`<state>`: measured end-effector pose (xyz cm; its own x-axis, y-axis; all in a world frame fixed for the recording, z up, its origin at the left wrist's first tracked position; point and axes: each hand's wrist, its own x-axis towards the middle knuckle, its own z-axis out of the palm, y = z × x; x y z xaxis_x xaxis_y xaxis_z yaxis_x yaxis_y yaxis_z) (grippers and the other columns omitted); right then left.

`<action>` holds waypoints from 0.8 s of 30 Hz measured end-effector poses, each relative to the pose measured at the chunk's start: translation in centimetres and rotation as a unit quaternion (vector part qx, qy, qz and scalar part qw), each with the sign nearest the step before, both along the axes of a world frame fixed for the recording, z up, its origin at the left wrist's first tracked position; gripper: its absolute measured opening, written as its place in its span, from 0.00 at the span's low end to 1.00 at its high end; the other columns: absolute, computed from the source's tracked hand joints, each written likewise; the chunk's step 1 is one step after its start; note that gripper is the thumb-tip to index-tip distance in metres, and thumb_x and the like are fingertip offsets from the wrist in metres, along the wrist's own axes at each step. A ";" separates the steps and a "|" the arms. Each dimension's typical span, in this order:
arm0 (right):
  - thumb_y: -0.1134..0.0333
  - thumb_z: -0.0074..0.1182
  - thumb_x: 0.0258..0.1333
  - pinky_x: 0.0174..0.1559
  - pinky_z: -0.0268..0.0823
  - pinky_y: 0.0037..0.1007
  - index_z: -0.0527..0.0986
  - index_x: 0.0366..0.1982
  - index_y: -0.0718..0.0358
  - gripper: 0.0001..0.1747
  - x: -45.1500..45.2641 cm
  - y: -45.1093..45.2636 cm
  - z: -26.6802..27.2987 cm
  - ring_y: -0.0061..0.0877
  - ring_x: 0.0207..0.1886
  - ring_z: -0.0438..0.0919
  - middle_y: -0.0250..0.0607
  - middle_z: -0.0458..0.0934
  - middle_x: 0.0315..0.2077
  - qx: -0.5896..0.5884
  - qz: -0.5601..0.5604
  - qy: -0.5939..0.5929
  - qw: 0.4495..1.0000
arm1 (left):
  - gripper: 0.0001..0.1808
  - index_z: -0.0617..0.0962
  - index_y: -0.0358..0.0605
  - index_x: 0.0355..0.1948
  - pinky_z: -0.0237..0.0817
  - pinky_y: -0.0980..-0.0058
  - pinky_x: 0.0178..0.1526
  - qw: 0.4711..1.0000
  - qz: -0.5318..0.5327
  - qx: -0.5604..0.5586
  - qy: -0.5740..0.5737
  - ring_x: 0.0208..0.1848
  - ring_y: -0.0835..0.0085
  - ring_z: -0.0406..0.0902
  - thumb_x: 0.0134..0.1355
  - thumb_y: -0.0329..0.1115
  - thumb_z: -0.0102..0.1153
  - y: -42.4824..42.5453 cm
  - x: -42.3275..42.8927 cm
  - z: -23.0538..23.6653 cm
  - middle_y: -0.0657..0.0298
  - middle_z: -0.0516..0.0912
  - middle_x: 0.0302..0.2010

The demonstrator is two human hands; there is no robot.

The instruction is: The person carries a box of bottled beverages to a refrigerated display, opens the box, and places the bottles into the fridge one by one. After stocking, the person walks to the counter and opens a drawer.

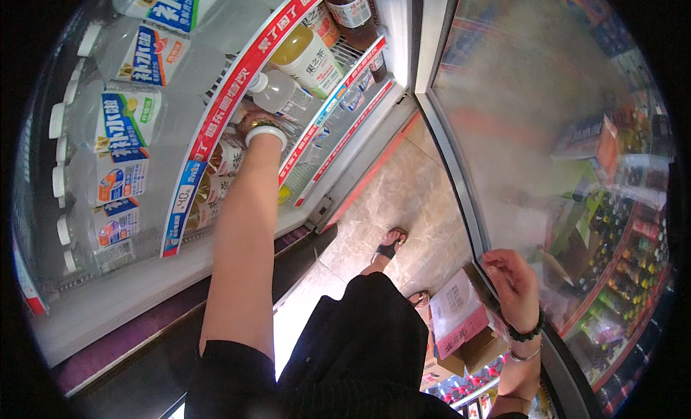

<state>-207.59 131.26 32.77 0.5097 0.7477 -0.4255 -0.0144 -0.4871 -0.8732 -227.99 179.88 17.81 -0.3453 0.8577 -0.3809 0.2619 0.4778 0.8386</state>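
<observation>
My left hand (252,121), with a white bangle at the wrist, reaches in among bottles on a refrigerator shelf. Its fingers are mostly hidden, so I cannot tell whether they grip anything. Just beyond it lies a clear plastic bottle (283,95) with a white cap. A yellow bottled drink (307,57) with a white label is farther along the shelf. Amber bottled drinks (216,176) show on the near side of my forearm. My right hand (512,284), wearing a dark bead bracelet, holds the edge of the open glass refrigerator door (459,187).
Capped clear bottles (124,122) line the upper shelf behind a red label strip (237,89). An open cardboard box (480,349) and a pink-and-white package (459,311) stand below my right hand. A sandaled foot (393,241) is on the tiled floor (399,187).
</observation>
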 end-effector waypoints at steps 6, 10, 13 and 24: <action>0.79 0.49 0.52 0.38 0.67 0.22 0.71 0.36 0.68 0.08 0.4 0.6 0.2 0.22 0.33 0.74 0.39 0.76 0.30 -0.011 0.004 -0.019 1.000 | 0.15 0.66 0.46 0.51 0.63 0.70 0.49 0.967 -0.090 0.002 0.237 0.46 0.66 0.67 0.65 0.39 0.38 3.0 -0.9 0.5 0.60 0.69 0.49; 0.79 0.50 0.51 0.38 0.67 0.22 0.72 0.36 0.68 0.08 0.7 0.4 0.7 0.22 0.33 0.75 0.39 0.76 0.30 -0.036 -0.008 -0.008 0.999 | 0.17 0.65 0.45 0.52 0.62 0.68 0.52 0.926 -0.144 0.001 0.348 0.49 0.64 0.67 0.65 0.39 0.37 4.2 -0.8 0.6 0.59 0.69 0.50; 0.78 0.50 0.51 0.37 0.67 0.22 0.72 0.37 0.68 0.09 1.3 -0.5 0.0 0.22 0.33 0.75 0.39 0.76 0.30 -0.039 -0.009 -0.024 0.999 | 0.18 0.65 0.43 0.53 0.61 0.66 0.54 0.899 -0.181 0.022 0.399 0.50 0.63 0.66 0.66 0.39 0.36 4.2 -0.3 0.8 0.58 0.68 0.51; 0.67 0.51 0.52 0.29 0.65 0.27 0.74 0.29 0.67 0.08 6.0 -4.6 -4.8 0.23 0.25 0.73 0.42 0.75 0.22 -0.037 0.124 -0.114 0.985 | 0.22 0.67 0.35 0.53 0.57 0.64 0.61 0.834 -0.411 0.242 -0.278 0.55 0.59 0.66 0.63 0.40 0.41 -25.4 4.6 6.0 0.51 0.69 0.55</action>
